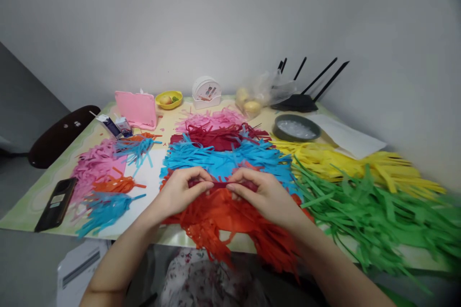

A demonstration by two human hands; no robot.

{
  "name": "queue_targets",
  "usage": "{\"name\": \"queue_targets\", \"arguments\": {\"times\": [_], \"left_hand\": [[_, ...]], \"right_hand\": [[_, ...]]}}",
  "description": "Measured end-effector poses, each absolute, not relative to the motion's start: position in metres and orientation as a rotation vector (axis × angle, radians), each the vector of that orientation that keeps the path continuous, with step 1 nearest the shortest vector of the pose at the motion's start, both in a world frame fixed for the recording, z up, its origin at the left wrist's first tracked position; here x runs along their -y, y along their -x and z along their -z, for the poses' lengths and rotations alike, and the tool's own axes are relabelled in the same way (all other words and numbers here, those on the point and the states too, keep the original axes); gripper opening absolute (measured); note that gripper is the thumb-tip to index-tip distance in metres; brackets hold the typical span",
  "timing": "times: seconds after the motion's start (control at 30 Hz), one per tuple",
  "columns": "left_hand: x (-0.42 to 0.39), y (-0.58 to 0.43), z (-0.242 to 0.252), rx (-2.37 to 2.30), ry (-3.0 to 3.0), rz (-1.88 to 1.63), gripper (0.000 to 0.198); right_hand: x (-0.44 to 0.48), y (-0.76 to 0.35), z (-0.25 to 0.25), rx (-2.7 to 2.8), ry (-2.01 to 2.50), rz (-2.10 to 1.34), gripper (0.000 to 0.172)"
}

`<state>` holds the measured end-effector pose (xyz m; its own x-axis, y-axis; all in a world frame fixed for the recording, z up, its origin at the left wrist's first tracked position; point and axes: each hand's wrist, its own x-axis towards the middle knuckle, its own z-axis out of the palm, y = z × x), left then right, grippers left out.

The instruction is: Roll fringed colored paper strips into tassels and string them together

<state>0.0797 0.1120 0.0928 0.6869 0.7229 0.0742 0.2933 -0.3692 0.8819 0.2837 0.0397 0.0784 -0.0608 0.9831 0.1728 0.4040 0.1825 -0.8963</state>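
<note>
My left hand (182, 191) and my right hand (261, 194) meet over the near middle of the table, both pinched on a short dark red paper strip (220, 184) stretched between their fingertips. Under them lies a heap of orange-red fringed paper (230, 228) that hangs over the table's front edge. Just beyond the hands are piles of blue strips (223, 156), dark red strips (219, 136) and pink strips (212, 120).
Green strips (374, 211) and yellow strips (345, 158) fill the right side. A black phone (56, 203), pink, blue and orange tufts (104, 177) lie left. At the back: pink stand (136, 109), yellow bowl (168, 100), round dark dish (296, 128), plastic bag (259, 93), black router (302, 100), white paper (345, 136).
</note>
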Motion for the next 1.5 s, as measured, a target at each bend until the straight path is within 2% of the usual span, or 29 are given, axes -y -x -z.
{"name": "queue_targets", "arguments": {"times": [0.23,0.4,0.63,0.83,1.0,1.27,1.5], "left_hand": [[-0.112,-0.081,-0.1,-0.793,-2.005,-0.542,0.026],[-0.11,-0.084,-0.101,-0.756,-1.942,-0.435,0.025],[-0.109,-0.083,-0.091,-0.693,-1.608,-0.423,0.018],[-0.112,-0.082,-0.086,-0.703,-1.492,-0.539,0.027],[-0.114,-0.081,-0.079,-0.657,-1.326,-0.628,0.038],[-0.115,-0.083,-0.073,-0.571,-1.167,-0.686,0.02],[-0.107,-0.085,-0.065,-0.511,-1.307,-0.88,0.017]], "right_hand": [[-0.035,-0.286,-0.078,1.594,1.366,-0.87,0.027],[-0.035,-0.289,-0.078,1.649,1.366,-0.848,0.014],[-0.034,-0.29,-0.071,1.575,1.338,-0.889,0.016],[-0.034,-0.29,-0.065,1.497,1.371,-0.837,0.015],[-0.034,-0.287,-0.057,1.265,1.219,-0.942,0.02],[-0.038,-0.289,-0.051,1.262,1.133,-0.857,0.012],[-0.037,-0.281,-0.051,1.155,1.14,-0.829,0.015]]}}
